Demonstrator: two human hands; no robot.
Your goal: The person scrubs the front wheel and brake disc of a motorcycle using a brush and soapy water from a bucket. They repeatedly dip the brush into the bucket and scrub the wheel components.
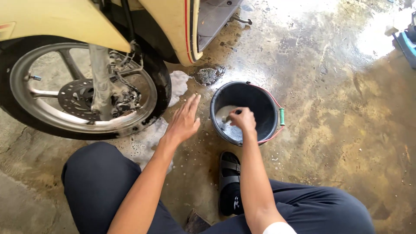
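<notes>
Head view, looking down at a wet concrete floor (329,130). Right hand (243,119) dipped into a black bucket (264,108), fingers curled shut around something small and pale, too hidden to name. Soapy water in the bucket bottom, foam showing just left of the knuckles. Bucket standing upright on the floor, just right of the front wheel (82,91), red wire handle with a green grip (281,117) lying down along the right rim. Left hand (184,121) hovering flat between wheel and bucket, fingers stretched out and slightly spread, holding nothing, touching nothing. Scooter's cream body panel (173,26) above the wheel, red stripe along its edge. Silver rim, brake disc (78,97) and fork leg in plain sight, tyre black. Patches of white foam (177,84) on the floor behind the tyre and below it. Dark floor drain (209,74) just above the bucket, close to the footboard. Black sandal (229,182) planted below the bucket, dark trousers on both knees at the bottom edge. Blue object (407,45) at the far right, partly cut off.
</notes>
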